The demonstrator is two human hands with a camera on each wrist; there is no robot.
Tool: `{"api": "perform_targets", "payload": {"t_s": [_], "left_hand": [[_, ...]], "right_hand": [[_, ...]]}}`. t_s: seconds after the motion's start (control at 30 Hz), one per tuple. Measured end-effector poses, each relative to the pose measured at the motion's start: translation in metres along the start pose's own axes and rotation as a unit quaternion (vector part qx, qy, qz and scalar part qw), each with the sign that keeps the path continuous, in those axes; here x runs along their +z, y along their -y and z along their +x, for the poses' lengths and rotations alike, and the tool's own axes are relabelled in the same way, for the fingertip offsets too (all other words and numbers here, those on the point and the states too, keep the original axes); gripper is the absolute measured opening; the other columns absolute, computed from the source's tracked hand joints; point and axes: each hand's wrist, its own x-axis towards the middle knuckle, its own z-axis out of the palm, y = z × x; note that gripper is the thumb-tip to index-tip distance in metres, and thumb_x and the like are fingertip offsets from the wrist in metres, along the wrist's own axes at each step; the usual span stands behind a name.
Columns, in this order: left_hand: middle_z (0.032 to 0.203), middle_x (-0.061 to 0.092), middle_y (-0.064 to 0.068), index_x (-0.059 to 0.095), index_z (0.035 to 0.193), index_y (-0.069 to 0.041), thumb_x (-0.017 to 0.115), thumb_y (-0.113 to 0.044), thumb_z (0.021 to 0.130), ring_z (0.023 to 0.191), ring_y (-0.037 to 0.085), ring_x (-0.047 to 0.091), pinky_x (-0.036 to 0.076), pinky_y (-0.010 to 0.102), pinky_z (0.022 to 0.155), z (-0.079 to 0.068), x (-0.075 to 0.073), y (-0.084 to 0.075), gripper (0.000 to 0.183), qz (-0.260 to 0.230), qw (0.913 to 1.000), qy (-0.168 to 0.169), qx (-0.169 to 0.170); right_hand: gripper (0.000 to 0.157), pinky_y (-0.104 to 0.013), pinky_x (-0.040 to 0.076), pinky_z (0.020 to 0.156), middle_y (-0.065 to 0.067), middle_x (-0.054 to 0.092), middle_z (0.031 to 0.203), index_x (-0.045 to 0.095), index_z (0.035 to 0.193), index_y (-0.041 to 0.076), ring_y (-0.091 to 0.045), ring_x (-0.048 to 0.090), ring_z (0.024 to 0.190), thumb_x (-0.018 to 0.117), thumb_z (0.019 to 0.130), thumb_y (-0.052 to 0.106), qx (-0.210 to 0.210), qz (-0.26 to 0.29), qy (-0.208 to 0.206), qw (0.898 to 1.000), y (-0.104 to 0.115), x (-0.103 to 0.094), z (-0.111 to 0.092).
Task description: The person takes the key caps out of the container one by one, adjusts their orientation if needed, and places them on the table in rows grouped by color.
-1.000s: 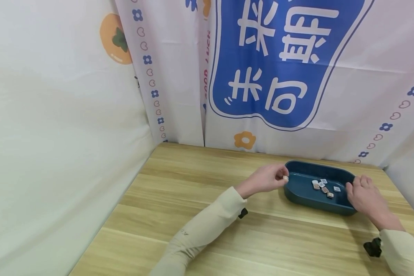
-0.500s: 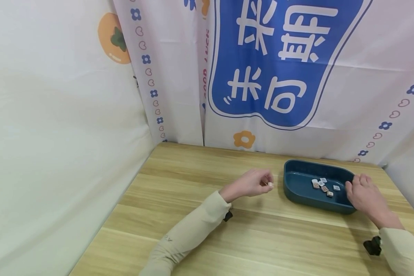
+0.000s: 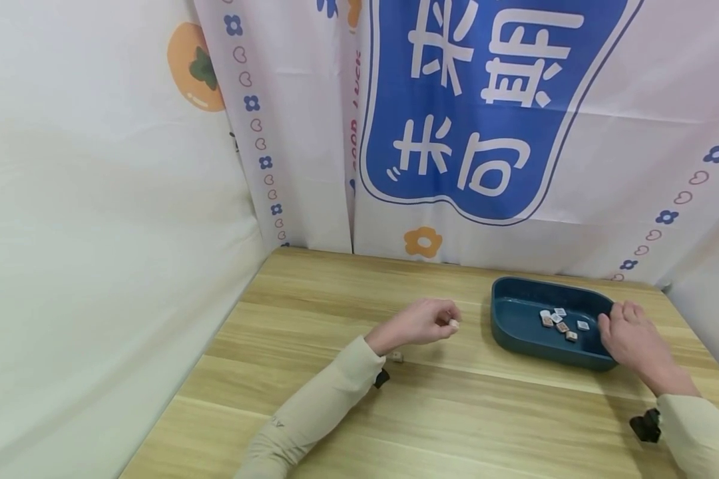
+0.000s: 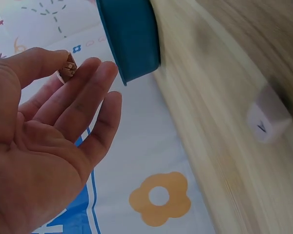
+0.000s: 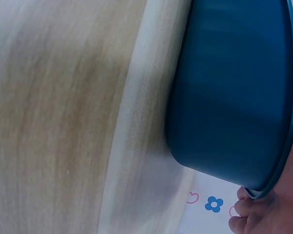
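Observation:
My left hand [image 3: 419,322] pinches a small printed tile [image 3: 453,324] between thumb and fingertips, held above the table to the left of the dark teal tray [image 3: 518,319]. In the left wrist view the pinched tile [image 4: 67,68] turns a brownish, patterned face to the camera. My right hand [image 3: 635,336] grips the tray's right end, with fingers [image 5: 241,209] curled over the rim in the right wrist view. Several small tiles [image 3: 562,326] lie loosely grouped inside the tray. Another tile [image 3: 397,357], pale with a dark mark, sits on the table beside my left wrist.
The wood-grain table [image 3: 485,412] spreads in front of and left of the tray. A printed cloth [image 3: 311,219] hangs behind the table, and a plain white cloth [image 3: 108,233] hangs along the left side.
My left hand has moved left, away from the tray's left rim, still pinching its tile. The tile on the table has come into view beside the left sleeve. My right hand stays on the tray.

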Motion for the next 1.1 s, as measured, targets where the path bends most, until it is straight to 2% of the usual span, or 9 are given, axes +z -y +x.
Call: {"api": "perform_targets", "payload": {"t_s": [0.23,0.47,0.73,1.1], "left_hand": [[0.106,0.072,-0.001,0.062,0.104,-0.016,0.061,-0.020,0.097,0.098,0.003,0.067,0.050,0.013,0.079,-0.009,0.001,0.007,0.008,0.008,0.9996,0.028,0.003],[0.104,0.071,-0.004,0.064,0.103,-0.016,0.061,-0.020,0.097,0.097,0.003,0.066,0.049,0.013,0.081,-0.015,0.006,0.016,0.008,0.054,0.9967,0.059,0.009],[0.096,0.064,-0.005,0.068,0.100,-0.015,0.067,-0.019,0.093,0.083,0.002,0.055,0.045,0.012,0.072,-0.022,0.008,0.022,0.008,0.086,0.9953,0.040,0.017],[0.089,0.065,-0.008,0.070,0.097,-0.015,0.068,-0.021,0.093,0.076,-0.001,0.054,0.044,0.010,0.067,-0.028,0.013,0.025,0.007,0.107,0.9923,0.059,0.016]], "right_hand": [[0.059,-0.068,0.019,0.109,-0.047,0.028,0.127,0.027,0.129,-0.029,-0.059,0.024,0.122,0.027,0.106,0.025,0.000,-0.003,-0.005,1.000,0.000,0.000,0.002],[0.064,-0.069,0.016,0.110,-0.048,0.024,0.133,0.024,0.132,-0.029,-0.060,0.021,0.125,0.025,0.107,0.030,0.004,0.002,0.009,1.000,-0.001,0.002,0.001],[0.069,-0.067,0.011,0.113,-0.050,0.020,0.138,0.021,0.135,-0.029,-0.062,0.019,0.129,0.023,0.107,0.034,0.010,0.010,0.019,1.000,-0.001,0.001,0.000],[0.067,-0.067,0.013,0.112,-0.049,0.023,0.133,0.024,0.132,-0.030,-0.061,0.021,0.125,0.026,0.107,0.031,0.001,0.008,0.014,1.000,0.000,-0.001,-0.001]]}}
